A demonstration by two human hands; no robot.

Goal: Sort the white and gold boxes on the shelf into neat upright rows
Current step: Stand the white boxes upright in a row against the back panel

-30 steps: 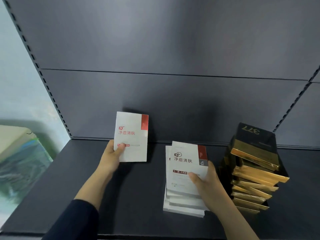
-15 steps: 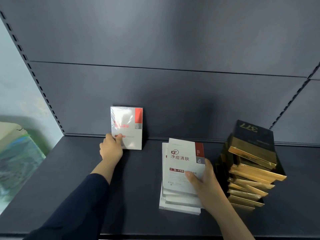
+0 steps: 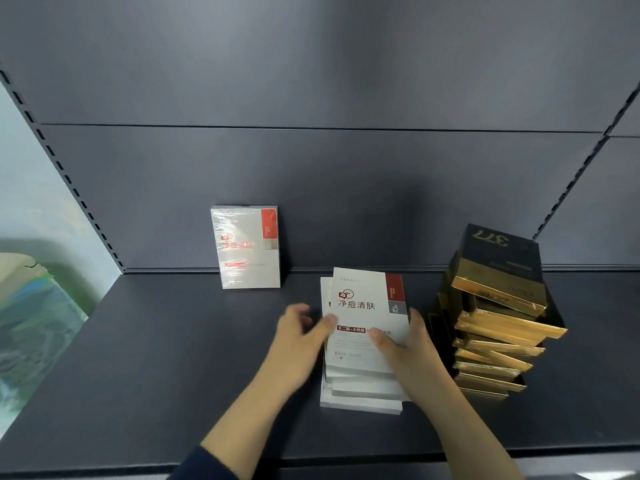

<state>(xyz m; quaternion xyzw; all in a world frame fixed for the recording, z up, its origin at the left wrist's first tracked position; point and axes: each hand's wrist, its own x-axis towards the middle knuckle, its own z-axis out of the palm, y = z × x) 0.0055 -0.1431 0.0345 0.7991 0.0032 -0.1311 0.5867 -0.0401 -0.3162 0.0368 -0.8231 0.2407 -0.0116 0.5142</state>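
One white box with a red corner [image 3: 246, 249] stands upright against the shelf's back wall, left of centre, with no hand on it. A flat stack of several white boxes [image 3: 362, 386] lies in the middle of the dark shelf [image 3: 145, 368]. My right hand [image 3: 408, 351] grips the top white box [image 3: 367, 313] of that stack, thumb on its face and fingers on its right edge. My left hand [image 3: 301, 337] is blurred, fingers apart, its thumb touching the top box's left edge. An uneven stack of gold boxes [image 3: 498, 323] stands to the right.
The gold stack is topped by a black and gold box [image 3: 502, 261] and leans irregularly. A slotted upright [image 3: 59, 168] bounds the shelf at the left, with pale bundled goods [image 3: 31, 306] beyond it. Another slotted upright [image 3: 588, 161] runs at the back right.
My left hand let go of the white box it stood against the back wall and moved right to the stack. My right hand kept its hold on the top white box.
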